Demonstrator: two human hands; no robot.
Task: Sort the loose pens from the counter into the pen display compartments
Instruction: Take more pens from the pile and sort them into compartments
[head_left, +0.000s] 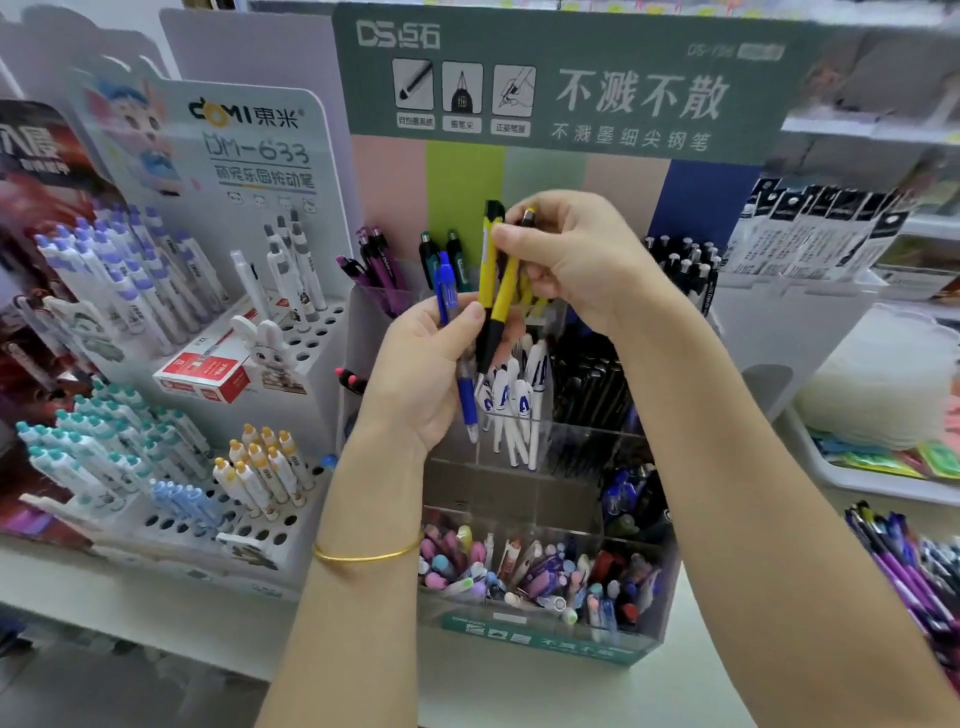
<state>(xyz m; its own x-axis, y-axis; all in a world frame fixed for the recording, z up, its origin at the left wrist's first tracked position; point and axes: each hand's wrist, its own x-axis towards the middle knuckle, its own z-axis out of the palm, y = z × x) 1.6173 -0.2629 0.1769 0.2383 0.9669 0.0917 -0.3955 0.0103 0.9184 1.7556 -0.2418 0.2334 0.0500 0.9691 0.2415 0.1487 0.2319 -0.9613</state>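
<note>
— Nearest are the forearms (353, 623), with a bracelet (363, 557) on the left wrist. What do the hands hold?
— The left hand (421, 374) grips a blue pen (467, 402) and the lower ends of the yellow pens (491, 275). The right hand (576, 260), just above it, pinches those near their clips.
— How do they lie?
— Almost upright, tips down. The pen display (498, 483) stands directly below both hands, so I judge a straight lowering suffices. The right hand seems better placed to draw one out.
</note>
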